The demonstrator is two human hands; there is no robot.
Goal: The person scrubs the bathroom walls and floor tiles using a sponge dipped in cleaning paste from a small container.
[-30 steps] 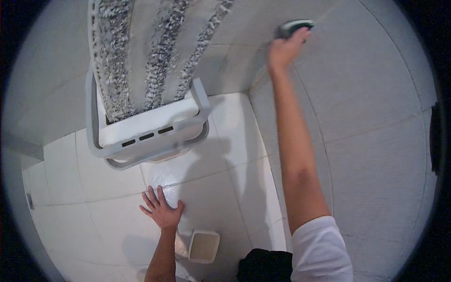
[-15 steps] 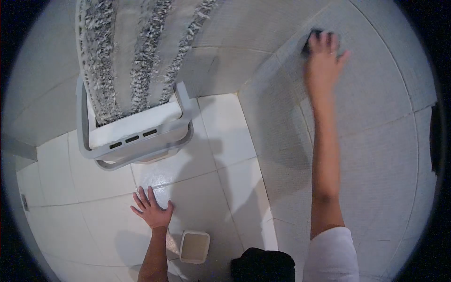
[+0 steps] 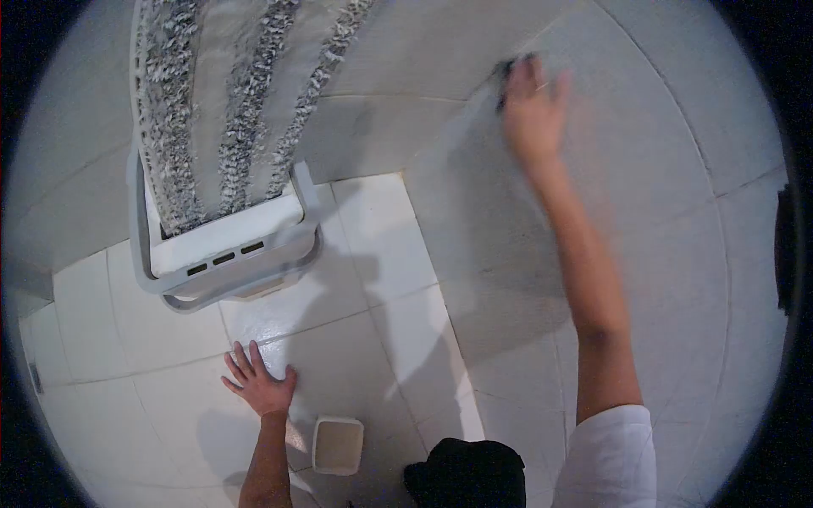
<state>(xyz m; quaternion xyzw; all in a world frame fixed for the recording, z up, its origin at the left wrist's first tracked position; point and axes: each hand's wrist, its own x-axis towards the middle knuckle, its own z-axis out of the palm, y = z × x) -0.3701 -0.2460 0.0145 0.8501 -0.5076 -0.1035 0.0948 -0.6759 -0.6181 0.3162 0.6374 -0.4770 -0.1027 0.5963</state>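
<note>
Against the grey tiled wall (image 3: 669,245), near the corner, my right hand (image 3: 535,123) is closed on a dark scrubbing pad (image 3: 504,82). Fingers cover most of the pad, so its exact shape is hidden. My left hand (image 3: 264,391) lies open on the white floor tiles (image 3: 174,406), fingers spread and nothing held. Just to the right of that wrist stands a small square white tub (image 3: 339,420) with something pale beige inside.
A grey and white bucket (image 3: 140,241) stands near the back wall. Out of it rises a striped, shaggy grey and white mat (image 3: 246,110). Dark fabric (image 3: 466,474) shows at the bottom, and a black object (image 3: 785,254) at the right edge.
My right hand has slid left with the pad along the wall toward the corner. My left hand stays on the floor. The whole view has shifted slightly.
</note>
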